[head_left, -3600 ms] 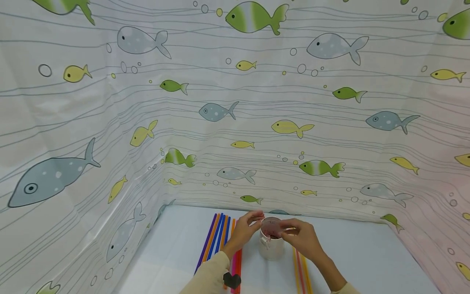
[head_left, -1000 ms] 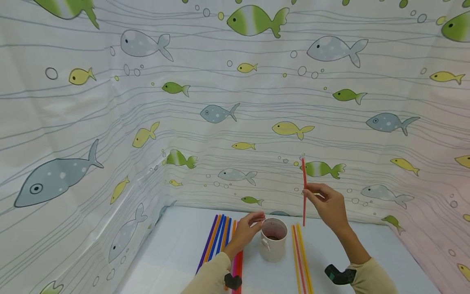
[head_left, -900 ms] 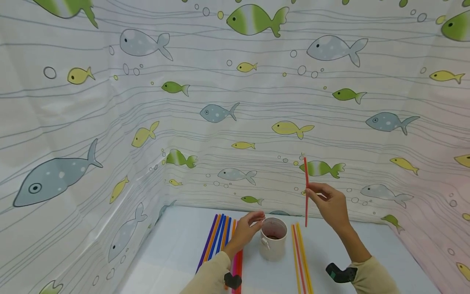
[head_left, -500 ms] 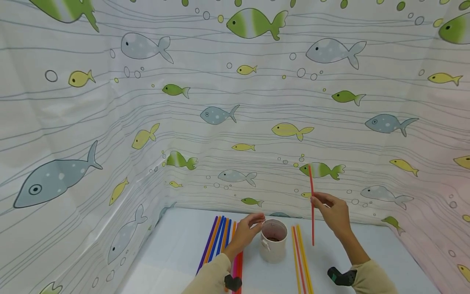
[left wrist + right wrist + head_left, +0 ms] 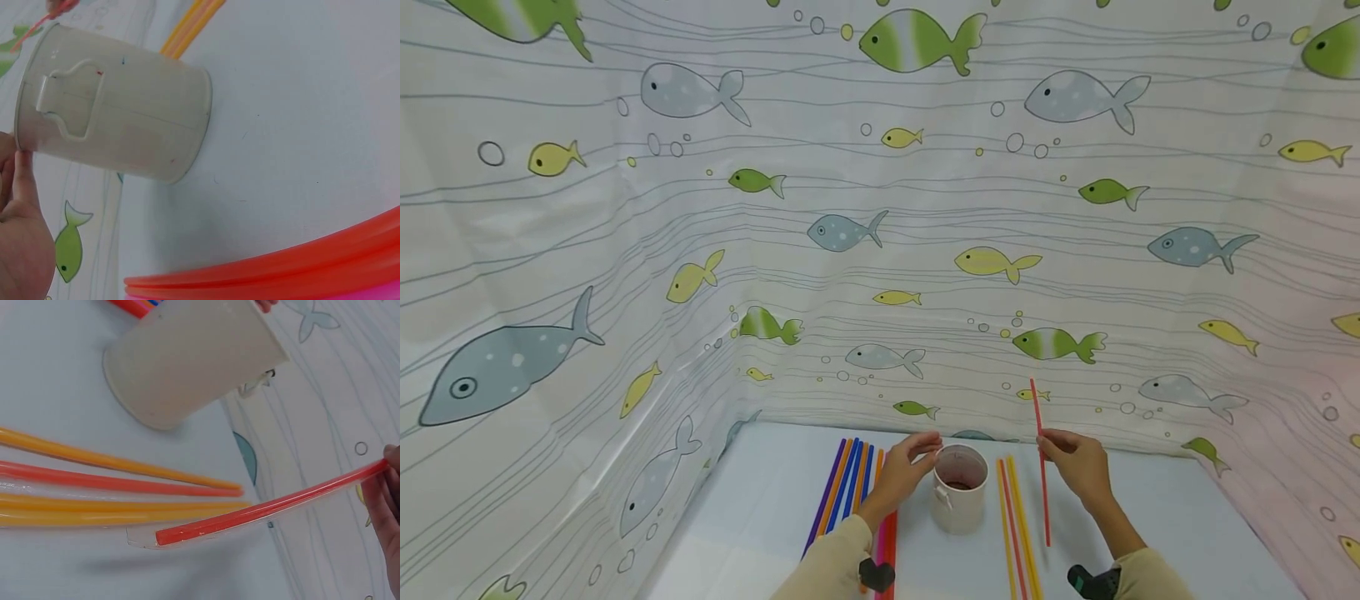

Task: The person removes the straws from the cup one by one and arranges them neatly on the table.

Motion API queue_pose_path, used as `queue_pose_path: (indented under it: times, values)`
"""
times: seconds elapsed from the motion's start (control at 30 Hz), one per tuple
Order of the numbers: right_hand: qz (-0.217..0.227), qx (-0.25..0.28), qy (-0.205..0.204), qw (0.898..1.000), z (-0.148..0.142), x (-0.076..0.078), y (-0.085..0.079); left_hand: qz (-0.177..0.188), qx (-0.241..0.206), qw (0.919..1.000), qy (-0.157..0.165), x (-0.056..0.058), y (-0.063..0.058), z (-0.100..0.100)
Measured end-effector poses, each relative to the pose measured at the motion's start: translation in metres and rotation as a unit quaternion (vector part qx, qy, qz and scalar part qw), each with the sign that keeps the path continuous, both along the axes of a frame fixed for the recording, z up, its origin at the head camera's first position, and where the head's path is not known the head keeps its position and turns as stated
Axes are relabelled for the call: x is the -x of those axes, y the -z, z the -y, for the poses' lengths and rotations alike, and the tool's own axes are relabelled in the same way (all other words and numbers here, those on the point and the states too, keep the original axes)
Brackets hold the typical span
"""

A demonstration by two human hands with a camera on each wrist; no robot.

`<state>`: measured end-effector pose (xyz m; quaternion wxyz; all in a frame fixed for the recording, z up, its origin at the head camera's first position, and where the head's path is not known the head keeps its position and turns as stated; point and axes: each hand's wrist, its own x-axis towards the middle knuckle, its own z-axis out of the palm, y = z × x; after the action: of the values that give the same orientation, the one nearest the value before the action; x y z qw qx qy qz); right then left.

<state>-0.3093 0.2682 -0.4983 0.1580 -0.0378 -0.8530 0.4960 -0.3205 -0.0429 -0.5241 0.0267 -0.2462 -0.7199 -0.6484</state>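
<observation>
My right hand (image 5: 1078,467) pinches a red drinking straw (image 5: 1046,500) between thumb and fingers, its length nearly upright. In the right wrist view a clear plastic wrapper covers the straw (image 5: 269,512), whose lower end hangs close over the table beside the yellow and red straws (image 5: 112,478). A white metal pail-like cup (image 5: 958,507) with small side handles stands upright at the middle, something dark on its inner bottom. Beside its left rim, my left hand (image 5: 901,473) has relaxed fingers, with fingertips right at the cup rim (image 5: 20,134).
Left of the cup lie several purple, orange and blue straws (image 5: 847,483), with red and pink ones (image 5: 886,546) partly under the left forearm. A fish-patterned sheet (image 5: 940,192) encloses the white table (image 5: 1180,533) at the back and sides.
Earlier both hands were at the cup. The right hand then held the red straw raised to the right and has since lowered it toward the table, right of the other straws. The left hand stays put.
</observation>
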Motion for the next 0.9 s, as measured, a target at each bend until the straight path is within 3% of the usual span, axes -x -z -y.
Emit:
queue_pose_path:
  times: [0.17, 0.5, 0.9]
  values:
    - [0.036, 0.012, 0.000, 0.999, 0.001, 0.002, 0.018, 0.002, 0.000, 1.0000, 0.004, -0.006, -0.010, 0.003]
    - [0.089, 0.028, -0.003, 0.996, -0.004, -0.005, 0.053, 0.006, 0.026, 0.9995, -0.016, 0.008, 0.012, -0.002]
    - [0.136, 0.039, -0.002, 0.990, -0.004, -0.005, 0.077, 0.009, 0.025, 0.9994, -0.022, 0.009, 0.011, -0.001]
